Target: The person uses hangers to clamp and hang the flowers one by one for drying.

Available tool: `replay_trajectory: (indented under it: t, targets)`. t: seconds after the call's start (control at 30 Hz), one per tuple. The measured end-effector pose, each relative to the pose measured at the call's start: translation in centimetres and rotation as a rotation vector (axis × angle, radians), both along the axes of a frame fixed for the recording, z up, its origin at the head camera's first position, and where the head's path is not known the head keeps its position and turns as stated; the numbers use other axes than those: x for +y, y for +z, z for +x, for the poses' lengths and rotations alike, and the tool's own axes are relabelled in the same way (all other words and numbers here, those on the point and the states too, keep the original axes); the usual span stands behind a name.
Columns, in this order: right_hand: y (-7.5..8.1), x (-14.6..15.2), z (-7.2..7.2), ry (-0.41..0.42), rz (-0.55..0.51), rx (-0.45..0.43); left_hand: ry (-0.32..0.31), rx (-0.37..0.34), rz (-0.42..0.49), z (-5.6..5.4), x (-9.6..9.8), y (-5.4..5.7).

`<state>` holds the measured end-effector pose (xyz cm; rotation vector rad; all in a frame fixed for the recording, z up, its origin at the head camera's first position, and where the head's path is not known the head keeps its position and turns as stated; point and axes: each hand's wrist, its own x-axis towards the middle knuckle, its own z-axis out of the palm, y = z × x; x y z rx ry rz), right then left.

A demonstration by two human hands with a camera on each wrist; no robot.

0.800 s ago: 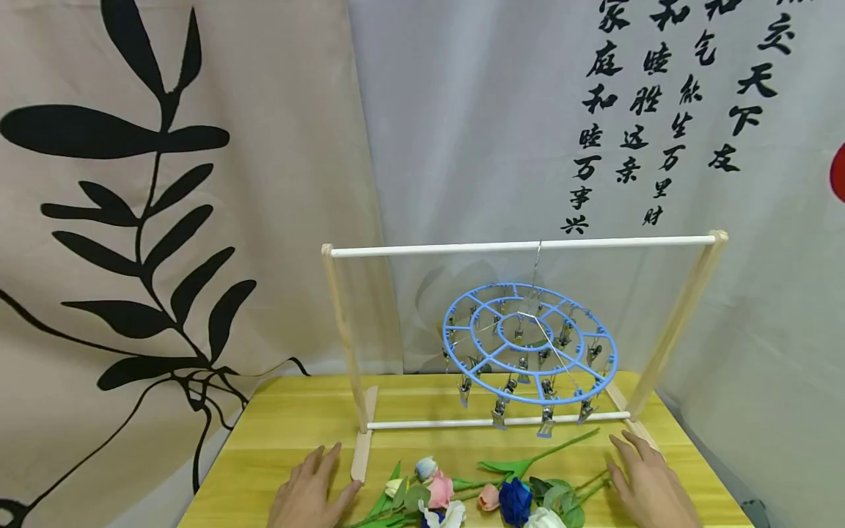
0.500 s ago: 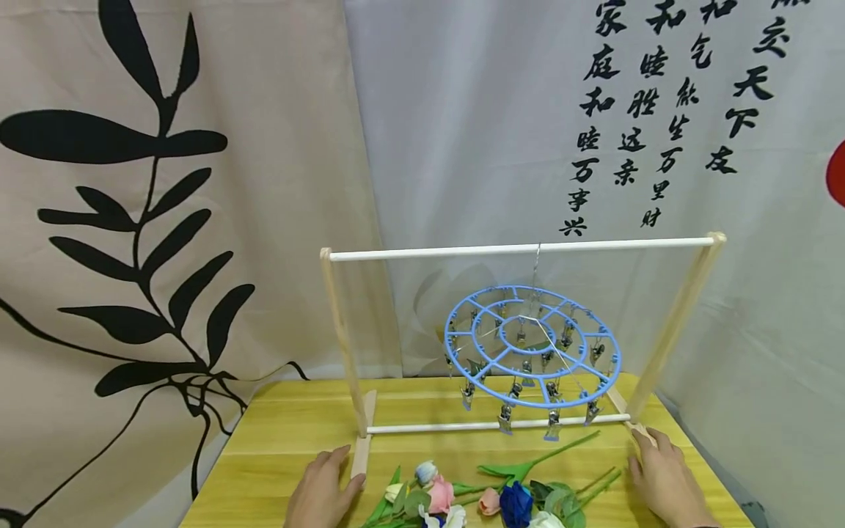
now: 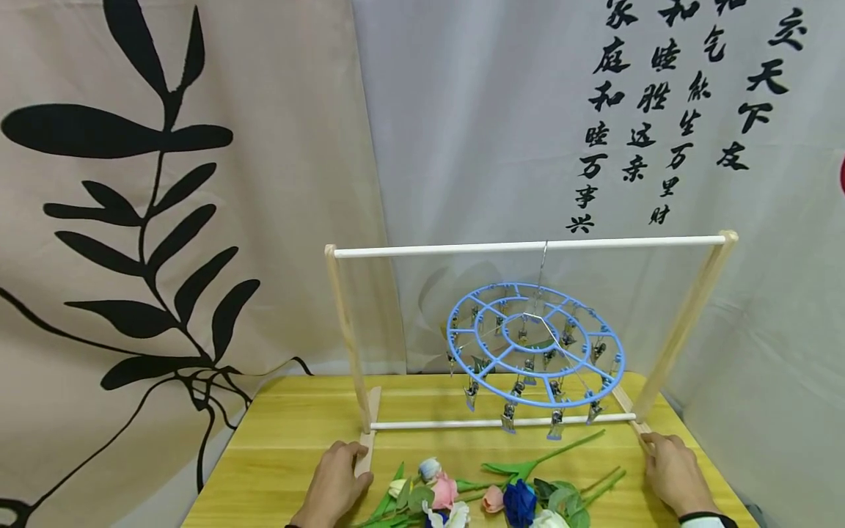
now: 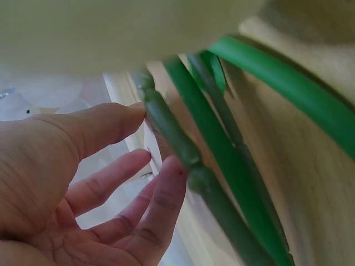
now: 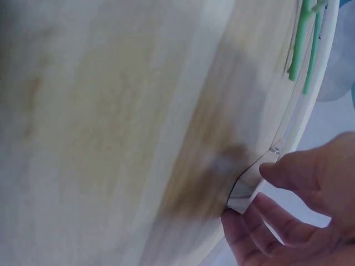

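A wooden stand with white crossbars stands upright on the table. From its top bar hangs a round blue clip hanger with several metal clips. My left hand holds the front end of the stand's left foot, thumb and fingers on either side. My right hand pinches the front end of the right foot; in the right wrist view the foot's tip sits between thumb and fingers. Green stems cross close in front of the left wrist camera.
Artificial flowers lie on the yellow wooden table between my hands, among them a blue rose and a pink flower. A curtain printed with black plant shapes and characters hangs behind.
Both hands have moved from the tabletop beside the stand's feet onto the feet's front ends and closed round them. The stand shows no clear shift; the head view has tilted slightly.
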<state>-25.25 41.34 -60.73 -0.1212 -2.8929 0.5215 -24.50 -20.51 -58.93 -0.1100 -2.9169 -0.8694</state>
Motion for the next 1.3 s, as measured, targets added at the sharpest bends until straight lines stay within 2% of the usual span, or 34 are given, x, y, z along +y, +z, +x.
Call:
replay_trajectory:
  t: [0.2, 0.4, 0.73, 0.93, 1.13, 1.27, 1.3]
  targets:
    - [0.3, -0.3, 0.0, -0.019, -0.003, -0.015, -0.015, -0.022, 0.003, -0.2, -0.2, 0.1]
    - [0.3, -1.2, -0.3, -0.025, -0.022, -0.033, 0.004, -0.059, 0.002, -0.3, -0.9, 0.3]
    - [0.4, -2.5, 0.1, -0.015, -0.056, -0.03, 0.04, -0.02, -0.021, -0.3, -2.2, 0.1]
    - [0.3, -3.2, 0.4, 0.017, -0.057, 0.01, 0.062, 0.016, -0.027, -0.2, -3.2, -0.2]
    - [0.4, -4.0, 0.3, 0.029, -0.066, -0.013, 0.054, 0.056, -0.026, -0.8, -5.0, -1.4]
    - [0.5, -4.5, 0.2, 0.026, -0.077, -0.047, 0.066, 0.048, -0.038, -0.7, -5.5, -1.0]
    - [0.5, -4.6, 0.1, 0.026, -0.08, -0.052, 0.083, 0.021, -0.029, -0.5, -5.3, -0.4]
